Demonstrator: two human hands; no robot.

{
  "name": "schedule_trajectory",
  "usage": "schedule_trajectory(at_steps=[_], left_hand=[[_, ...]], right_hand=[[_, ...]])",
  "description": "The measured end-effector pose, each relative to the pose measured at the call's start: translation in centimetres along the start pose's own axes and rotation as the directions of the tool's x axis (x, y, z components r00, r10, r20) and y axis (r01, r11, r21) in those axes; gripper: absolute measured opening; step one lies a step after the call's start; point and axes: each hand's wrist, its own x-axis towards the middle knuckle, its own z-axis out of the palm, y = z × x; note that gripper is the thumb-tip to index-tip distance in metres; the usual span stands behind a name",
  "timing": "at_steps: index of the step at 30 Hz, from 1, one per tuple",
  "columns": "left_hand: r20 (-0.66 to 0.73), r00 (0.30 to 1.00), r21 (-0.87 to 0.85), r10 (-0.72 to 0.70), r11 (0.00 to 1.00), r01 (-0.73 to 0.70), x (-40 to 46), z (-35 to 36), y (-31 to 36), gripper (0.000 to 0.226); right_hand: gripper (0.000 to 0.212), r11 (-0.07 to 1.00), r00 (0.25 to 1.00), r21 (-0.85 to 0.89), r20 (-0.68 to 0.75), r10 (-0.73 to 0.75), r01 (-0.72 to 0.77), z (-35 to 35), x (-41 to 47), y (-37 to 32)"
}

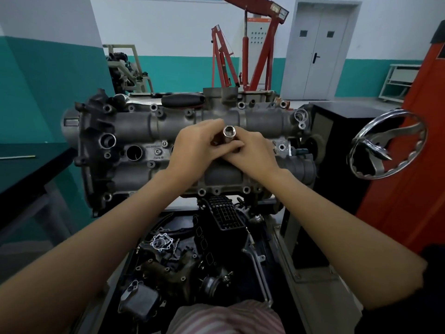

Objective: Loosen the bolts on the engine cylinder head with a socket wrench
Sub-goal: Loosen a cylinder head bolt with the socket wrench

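The grey engine cylinder head (134, 126) lies across the stand in front of me, with several bolts and bolt holes along its edges. Both hands meet over its middle. My left hand (197, 145) and my right hand (252, 150) hold a chrome socket (228, 134) between their fingers, its open end facing up toward me. What the socket joins to below is hidden by the fingers. A black-handled tool (183, 100) lies on the far edge of the head.
A chrome handwheel (387, 144) sticks out from the stand at the right, beside an orange panel (419, 165). Below the head a tray holds loose engine parts (192, 256). A dark bench (29, 174) is at the left. Red engine cranes (250, 51) stand behind.
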Motion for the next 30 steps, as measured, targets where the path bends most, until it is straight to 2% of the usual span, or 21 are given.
schedule_trajectory(at_steps=[5,9,13,17,22,26,30], left_hand=[[0.100,0.983,0.074,0.153,0.984,-0.160,-0.5,0.7,-1.0,0.031],[0.167,0.964,0.010,0.207,0.977,-0.211,-0.3,1.4,-1.4,0.022],[0.138,0.968,0.004,0.212,0.977,-0.214,0.3,1.5,-1.8,0.027],[0.094,0.971,0.072,0.218,0.972,-0.225,0.2,1.5,-1.9,0.027],[0.031,0.972,0.109,0.233,0.966,-0.235,-0.3,1.8,-2.3,0.026],[-0.033,0.967,0.126,0.253,0.961,-0.247,-0.3,1.8,-2.3,0.034],[-0.023,0.972,0.028,0.235,0.972,-0.234,-0.3,1.6,-2.0,0.030]], right_hand=[[0.019,0.996,0.995,-0.049,-0.065,-0.076,0.073,0.7,-0.4,0.3],[0.014,0.987,0.989,-0.068,-0.024,-0.147,0.145,0.5,-0.6,0.4],[0.011,0.986,0.985,-0.008,0.046,-0.163,0.164,0.6,-0.7,0.3],[0.016,0.993,0.995,0.074,-0.031,-0.092,0.094,0.7,-0.7,0.3],[0.025,0.996,0.996,-0.006,-0.014,-0.084,0.084,0.8,-0.7,0.3],[0.020,0.986,0.990,-0.099,-0.039,-0.138,0.134,1.0,-0.7,0.1],[0.021,0.967,0.984,-0.183,0.024,-0.177,0.178,1.0,-0.7,0.1]])
